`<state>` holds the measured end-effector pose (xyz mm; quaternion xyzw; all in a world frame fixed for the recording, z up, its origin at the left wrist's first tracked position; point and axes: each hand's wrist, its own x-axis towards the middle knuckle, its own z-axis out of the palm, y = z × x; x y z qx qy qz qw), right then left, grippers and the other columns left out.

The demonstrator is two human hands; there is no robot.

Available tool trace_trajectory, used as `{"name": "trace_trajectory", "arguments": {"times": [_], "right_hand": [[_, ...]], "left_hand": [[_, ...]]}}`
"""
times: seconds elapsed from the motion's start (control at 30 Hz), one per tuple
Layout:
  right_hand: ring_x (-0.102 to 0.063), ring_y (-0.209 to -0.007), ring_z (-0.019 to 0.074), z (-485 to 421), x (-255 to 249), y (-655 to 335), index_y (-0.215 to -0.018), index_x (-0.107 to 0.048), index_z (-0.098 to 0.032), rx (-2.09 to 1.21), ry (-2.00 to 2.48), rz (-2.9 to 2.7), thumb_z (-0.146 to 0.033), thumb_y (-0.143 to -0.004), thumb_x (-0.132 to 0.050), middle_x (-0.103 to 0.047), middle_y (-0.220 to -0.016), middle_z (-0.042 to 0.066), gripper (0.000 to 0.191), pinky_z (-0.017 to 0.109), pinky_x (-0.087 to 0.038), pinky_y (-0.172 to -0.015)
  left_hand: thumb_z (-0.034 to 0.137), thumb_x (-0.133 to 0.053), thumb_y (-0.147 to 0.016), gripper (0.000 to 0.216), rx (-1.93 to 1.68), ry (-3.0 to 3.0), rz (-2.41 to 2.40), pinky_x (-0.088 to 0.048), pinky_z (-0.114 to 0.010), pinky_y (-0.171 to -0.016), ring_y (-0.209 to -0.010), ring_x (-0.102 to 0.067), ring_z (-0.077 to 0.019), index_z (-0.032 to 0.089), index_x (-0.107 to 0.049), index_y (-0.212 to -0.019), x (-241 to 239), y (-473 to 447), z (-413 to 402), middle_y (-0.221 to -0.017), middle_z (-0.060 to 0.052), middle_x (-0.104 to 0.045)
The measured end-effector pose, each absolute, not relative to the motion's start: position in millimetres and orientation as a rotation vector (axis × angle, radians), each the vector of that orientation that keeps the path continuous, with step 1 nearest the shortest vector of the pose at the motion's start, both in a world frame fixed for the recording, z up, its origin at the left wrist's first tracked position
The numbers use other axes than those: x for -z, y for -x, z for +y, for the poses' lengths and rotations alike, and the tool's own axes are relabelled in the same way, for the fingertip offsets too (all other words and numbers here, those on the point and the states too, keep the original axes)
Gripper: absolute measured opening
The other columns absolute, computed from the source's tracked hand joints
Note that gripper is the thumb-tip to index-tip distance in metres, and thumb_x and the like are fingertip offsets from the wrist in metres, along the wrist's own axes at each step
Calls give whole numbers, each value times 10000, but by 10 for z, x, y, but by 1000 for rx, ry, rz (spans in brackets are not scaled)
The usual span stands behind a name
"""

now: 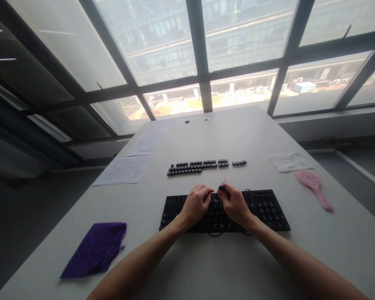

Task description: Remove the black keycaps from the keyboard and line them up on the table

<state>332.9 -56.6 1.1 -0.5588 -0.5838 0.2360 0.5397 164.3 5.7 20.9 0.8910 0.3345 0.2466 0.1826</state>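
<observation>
A black keyboard lies on the white table in front of me. Both my hands hover over its middle. My right hand is closed on a small wire keycap puller with a dark handle, its wire loops pointing up and away. My left hand has its fingers curled, pinching toward the same spot; what it holds is too small to make out. Beyond the keyboard, removed black keycaps lie lined up in rows.
A purple cloth lies at the near left. Paper sheets sit at the far left. A white tissue and a pink hairbrush lie at the right. Large windows stand behind the table's far edge.
</observation>
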Motion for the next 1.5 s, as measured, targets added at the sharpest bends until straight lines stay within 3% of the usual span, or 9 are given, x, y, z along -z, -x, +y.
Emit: {"name": "trace_trajectory", "arguments": {"times": [0.37, 0.53, 0.73, 0.87, 1.0, 1.13, 1.5], "right_hand": [[-512, -643, 158, -573, 7, -3355, -741, -518, -201, -663, 1325, -1619, -200, -925, -524, -587, -695, -1, 184, 266, -392, -633], [-538, -714, 178, -635, -33, -3401, -804, -555, -210, -577, 1267, -1868, -166, -927, -507, -618, -797, 36, 139, 282, -412, -683], [-489, -691, 175, -725, 30, -3417, -852, -616, -212, -353, 1154, -2092, -126, -939, -434, -566, -762, 38, 219, 284, -399, -677], [-536, -689, 175, -716, 65, -3397, -862, -644, -211, -496, 1173, -1898, -129, -937, -446, -606, -768, 44, 227, 289, -439, -685], [-625, -758, 194, -669, 25, -3417, -841, -670, -201, -717, 1204, -1628, -180, -896, -574, -689, -812, 43, 112, 309, -481, -745], [-610, -652, 176, -637, 6, -3458, -818, -691, -185, -843, 1238, -1439, -240, -892, -578, -669, -691, 16, 146, 282, -481, -644], [-653, -766, 205, -677, -12, -3409, -827, -703, -203, -682, 1218, -1465, -254, -908, -596, -722, -810, 51, 143, 326, -497, -762]], "left_hand": [[58, -538, -808, 184, -610, -2503, 826, -483, -362, -880, -938, -544, -217, 205, -623, -879, -107, -1625, -98, -934, -56, -612], [114, -572, -799, 106, -623, -2506, 784, -490, -360, -870, -920, -551, -221, 206, -614, -832, -123, -1596, -133, -904, -61, -603], [189, -664, -798, 45, -608, -2472, 737, -483, -356, -877, -923, -567, -218, 208, -637, -828, -110, -1593, -115, -912, -54, -629], [216, -677, -838, 40, -584, -2416, 769, -486, -346, -853, -902, -579, -209, 206, -659, -804, -69, -1601, -70, -895, -51, -638], [234, -732, -817, 73, -569, -2398, 788, -481, -352, -873, -938, -577, -218, 213, -676, -858, -49, -1605, -68, -928, -51, -638], [258, -671, -882, 71, -625, -2365, 796, -478, -369, -899, -973, -576, -221, 220, -679, -941, -62, -1615, -90, -945, -56, -641], [192, -704, -849, 187, -710, -2327, 785, -492, -341, -870, -981, -580, -210, 216, -604, -1005, -55, -1576, -100, -979, -45, -643]]}}
